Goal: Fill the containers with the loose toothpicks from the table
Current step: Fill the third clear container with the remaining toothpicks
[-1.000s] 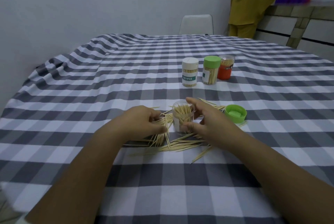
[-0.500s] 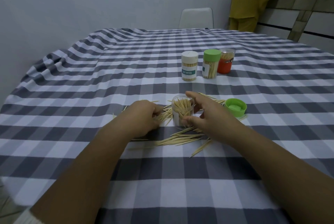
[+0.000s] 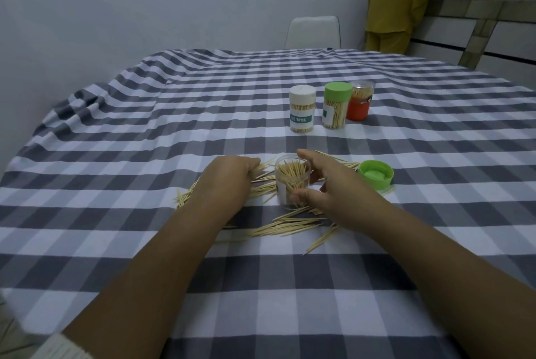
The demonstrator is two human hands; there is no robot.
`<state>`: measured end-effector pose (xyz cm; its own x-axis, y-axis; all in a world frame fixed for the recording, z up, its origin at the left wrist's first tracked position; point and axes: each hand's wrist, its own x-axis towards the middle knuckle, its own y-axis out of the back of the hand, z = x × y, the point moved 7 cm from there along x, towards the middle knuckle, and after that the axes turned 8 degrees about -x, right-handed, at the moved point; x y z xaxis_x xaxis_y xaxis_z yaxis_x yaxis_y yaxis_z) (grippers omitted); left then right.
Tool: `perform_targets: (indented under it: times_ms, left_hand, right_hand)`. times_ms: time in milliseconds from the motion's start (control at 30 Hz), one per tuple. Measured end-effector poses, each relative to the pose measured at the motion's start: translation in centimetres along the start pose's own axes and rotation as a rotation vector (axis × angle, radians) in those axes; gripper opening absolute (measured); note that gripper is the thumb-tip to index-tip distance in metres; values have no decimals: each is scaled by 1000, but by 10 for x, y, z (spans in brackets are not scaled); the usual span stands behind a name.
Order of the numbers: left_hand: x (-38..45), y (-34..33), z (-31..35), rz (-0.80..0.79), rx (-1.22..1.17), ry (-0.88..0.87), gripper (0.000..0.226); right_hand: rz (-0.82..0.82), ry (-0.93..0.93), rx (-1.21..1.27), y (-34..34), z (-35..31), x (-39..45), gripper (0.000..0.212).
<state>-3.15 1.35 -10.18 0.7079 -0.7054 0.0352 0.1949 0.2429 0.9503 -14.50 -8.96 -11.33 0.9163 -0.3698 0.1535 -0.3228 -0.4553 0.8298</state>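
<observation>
left hand (image 3: 229, 181): fingers curled down over a clump of picks (image 3: 262, 176) just off its right side. Looks like we're gathering or pinching them, but we can't really tell how many are actually caught.

picks near the left hand: they fan out from under our knuckles, long axes running mostly left-right and pointing toward the jar. A few stragglers poke out past the wrist on the far-left side.

jar (image 3: 291, 184): sits upright and open between our two hands, just right of the left fingertips. Already pretty stuffed, with picks standing on end inside.

right hand (image 3: 333, 187): wrapped round the jar, thumb on the near side, index finger (image 3: 304, 153) over the far rim, so we're steadying it.

picks below the right hand (image 3: 290, 226): the biggest loose bunch, lying flat toward us from the jar, axes roughly left-right again.

lid (image 3: 376, 174): green, lying just past the right hand's knuckles, off the jar.

next move, we reckon: the left hand's the nearer one. The clump has to swing from flat to upright, then travel a short hop right into the jar mouth.
</observation>
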Motion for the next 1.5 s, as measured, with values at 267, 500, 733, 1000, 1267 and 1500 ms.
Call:
perform_targets:
  times_ms: [267, 500, 733, 1000, 1267, 1500]
  left_hand:
    - [-4, 16, -14, 370, -1061, -52, 32]
    - [0, 17, -14, 396, -1687, -14, 21]
    - [1, 19, -5, 353, -2033, -45, 18]
    - [-1, -9, 13, 127, -1901, 30, 26]
    - [-4, -16, 16, 41, -1828, 85, 32]
    - [-4, -14, 13, 28, -1714, 46, 28]
  right_hand:
    - [-2, 2, 23, -3, -1, 1, 71]
    - [23, 18, 50, -6, -1, 2, 72]
    - [27, 30, 67, -9, -2, 3, 72]
    - [41, 40, 90, -10, -1, 4, 73]
    - [47, 50, 101, -9, -1, 4, 75]
    - [34, 43, 85, -9, -2, 3, 76]
